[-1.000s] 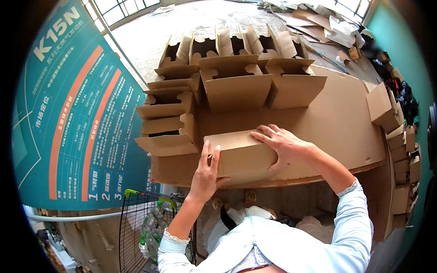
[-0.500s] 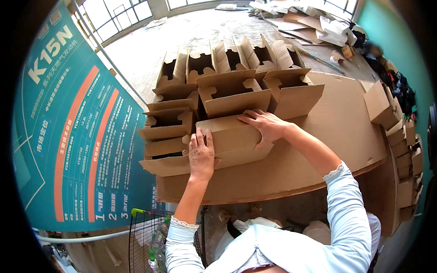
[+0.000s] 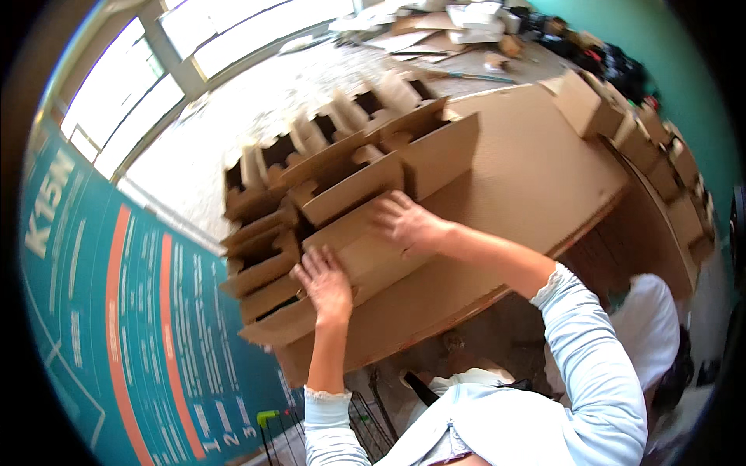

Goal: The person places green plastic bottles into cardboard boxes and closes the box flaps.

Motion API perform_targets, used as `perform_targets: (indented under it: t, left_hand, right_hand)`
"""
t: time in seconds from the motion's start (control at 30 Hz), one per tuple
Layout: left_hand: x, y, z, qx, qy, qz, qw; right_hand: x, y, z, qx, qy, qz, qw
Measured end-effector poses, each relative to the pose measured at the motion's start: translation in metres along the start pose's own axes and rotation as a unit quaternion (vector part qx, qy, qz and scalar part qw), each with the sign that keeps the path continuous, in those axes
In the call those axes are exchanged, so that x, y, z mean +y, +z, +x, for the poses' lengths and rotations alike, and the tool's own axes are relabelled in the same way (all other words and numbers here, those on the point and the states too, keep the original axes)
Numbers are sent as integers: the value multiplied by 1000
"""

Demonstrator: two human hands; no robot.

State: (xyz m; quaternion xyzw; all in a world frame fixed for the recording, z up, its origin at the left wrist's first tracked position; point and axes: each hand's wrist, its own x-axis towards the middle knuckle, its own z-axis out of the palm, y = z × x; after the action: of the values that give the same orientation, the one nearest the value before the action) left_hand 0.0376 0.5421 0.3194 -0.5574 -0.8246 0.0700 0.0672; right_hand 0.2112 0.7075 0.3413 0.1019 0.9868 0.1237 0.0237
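A brown cardboard box with its top folded down lies at the near side of a group of cardboard boxes. My left hand rests at its left end, palm down and fingers spread. Toward the right end, my right hand is over its top, fingers apart and slightly blurred. Neither hand grips anything. Directly behind stands a wide box with raised flaps, and a similar box is to its right. Left of my left hand is another flapped box, partly hidden.
Several more flapped boxes fill the far left of the cardboard-covered table. More cartons are stacked along the right. A teal banner stands at the left, with a wire basket below the near edge.
My view has turned and tilted, so the table slants now. My right hand has moved from the box's right end onto its top, and its fingers have loosened.
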Motion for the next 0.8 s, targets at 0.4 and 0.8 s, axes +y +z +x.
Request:
perform_targets:
  t: [0.4, 0.8]
  left_hand:
    - [1, 11, -3, -21, -19, 20, 999]
    - [61, 24, -10, -49, -219, 251, 942]
  right_hand:
    - [95, 56, -264, -49, 317, 69, 945]
    - [497, 134, -495, 41, 716, 29, 696]
